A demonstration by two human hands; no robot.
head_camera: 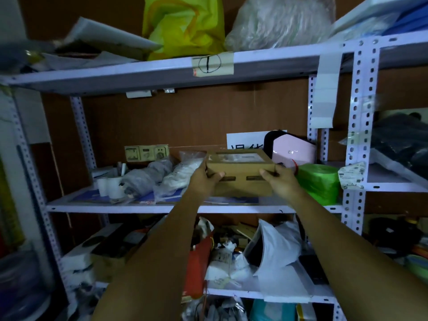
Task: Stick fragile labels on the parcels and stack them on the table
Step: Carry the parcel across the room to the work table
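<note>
"parcel point(240, 179), item one, a brown cardboard box: where was it?" the supervisor asked.

"at the front of the middle shelf point(162, 208) of the white rack," i answered from the remote desk. "it sat between a white bagged bundle point(178, 176) and a green roll point(317, 181), with a pink case point(293, 149) just behind. i could not tell whether its base rested on the shelf or hung just clear of it."

"item two, the hands?"

"the left hand point(205, 180) gripped the left end, thumb curled onto the front face. the right hand point(281, 179) gripped the right end likewise. both arms were stretched forward."

"item three, progress?"

"early, by my judgement. a pale printed sheet lay on the lid, but i made out no fragile label. no table and no stack of parcels showed in the frame. fetching was in hand. labelling and stacking were left, for this box at least."
</note>
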